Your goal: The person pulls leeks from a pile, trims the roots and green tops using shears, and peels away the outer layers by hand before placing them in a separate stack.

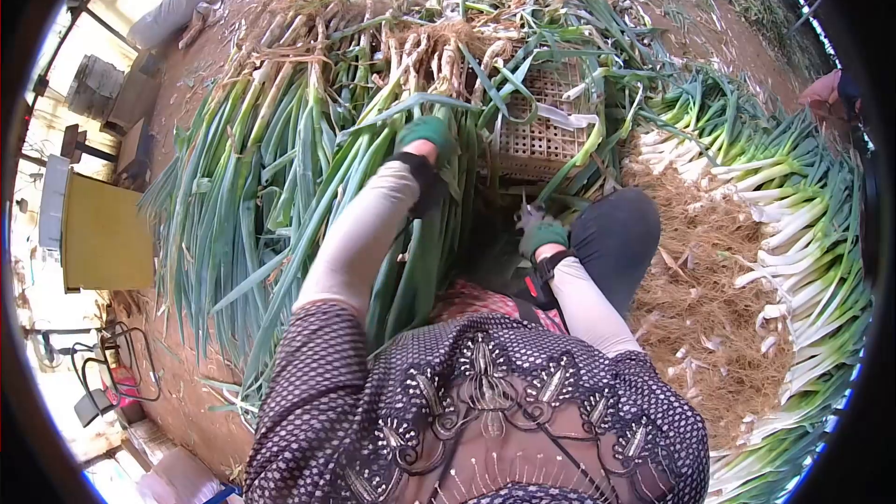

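My left hand point(427, 138), in a green glove, is closed around green onion stalks in a big pile of long green onions point(271, 145) with brown roots at the far end. To its right, near my bent knee, my right hand point(541, 229) wears a grey and green glove. Its fingers look closed around a small pointed tool, whose details are hard to make out. Beyond my right hand stands a woven plastic crate point(544, 121) with leaves lying over it.
Cleaned onions with white stems point(784, 233) lie in a curved row on the right, around a heap of brown root trimmings point(700, 317). A yellow box point(107, 233) stands at the left. Another person's hand point(823, 91) shows at the right edge.
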A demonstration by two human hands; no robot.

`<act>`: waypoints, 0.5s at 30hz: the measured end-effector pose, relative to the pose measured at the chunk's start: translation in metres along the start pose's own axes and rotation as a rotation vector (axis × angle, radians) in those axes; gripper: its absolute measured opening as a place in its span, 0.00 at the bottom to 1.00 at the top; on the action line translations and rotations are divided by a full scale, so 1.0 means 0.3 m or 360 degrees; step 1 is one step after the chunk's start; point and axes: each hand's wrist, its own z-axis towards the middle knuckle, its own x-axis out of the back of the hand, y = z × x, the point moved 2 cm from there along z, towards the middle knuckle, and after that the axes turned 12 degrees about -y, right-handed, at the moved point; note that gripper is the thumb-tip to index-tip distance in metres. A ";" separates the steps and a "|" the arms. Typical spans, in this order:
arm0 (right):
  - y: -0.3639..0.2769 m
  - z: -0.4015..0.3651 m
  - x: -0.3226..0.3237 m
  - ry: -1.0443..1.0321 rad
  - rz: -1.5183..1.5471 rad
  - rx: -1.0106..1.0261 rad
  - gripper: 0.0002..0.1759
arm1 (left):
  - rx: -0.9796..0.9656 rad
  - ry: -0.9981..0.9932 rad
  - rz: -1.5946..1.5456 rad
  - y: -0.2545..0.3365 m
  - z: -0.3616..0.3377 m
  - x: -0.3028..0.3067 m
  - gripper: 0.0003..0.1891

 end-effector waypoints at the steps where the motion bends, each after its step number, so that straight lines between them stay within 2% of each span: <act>1: 0.019 0.018 -0.015 -0.0140 0.0077 0.0021 0.37 | -0.0031 0.0007 -0.0175 -0.011 -0.037 0.068 0.22; 2: 0.038 0.037 -0.031 -0.0280 0.0154 0.0036 0.35 | -0.0064 0.0011 -0.0348 -0.019 -0.072 0.131 0.22; 4: 0.038 0.052 -0.019 -0.0113 0.0112 0.0617 0.32 | -0.0325 -0.0068 -0.0927 -0.029 -0.189 0.206 0.19; 5: 0.042 0.068 -0.021 0.0015 0.0333 0.0453 0.30 | -0.0472 -0.0117 -0.1219 -0.003 -0.272 0.231 0.15; 7: 0.051 0.105 -0.027 0.0266 0.0753 0.0110 0.28 | -0.0515 -0.0169 -0.1360 0.022 -0.330 0.219 0.15; 9: 0.090 0.132 -0.008 0.0176 0.1042 0.0318 0.29 | -0.0515 -0.0161 -0.1468 0.051 -0.338 0.148 0.15; 10: 0.113 0.135 -0.009 0.0134 0.1189 0.0414 0.30 | -0.0416 -0.0102 -0.1423 0.043 -0.274 0.052 0.16; 11: 0.105 0.061 0.034 0.0304 0.1036 0.0452 0.24 | -0.0305 -0.0178 -0.1386 0.012 -0.182 -0.070 0.17; 12: 0.112 -0.004 0.052 0.0162 0.1492 0.0581 0.22 | -0.0194 -0.0259 -0.1345 -0.014 -0.101 -0.186 0.18; 14: 0.134 -0.125 0.068 -0.0138 0.2412 0.0826 0.17 | -0.0165 -0.0361 -0.1074 -0.015 -0.042 -0.338 0.20; 15: 0.145 -0.180 0.079 -0.0280 0.2706 0.1053 0.13 | -0.0067 -0.0354 -0.1213 0.015 -0.036 -0.372 0.21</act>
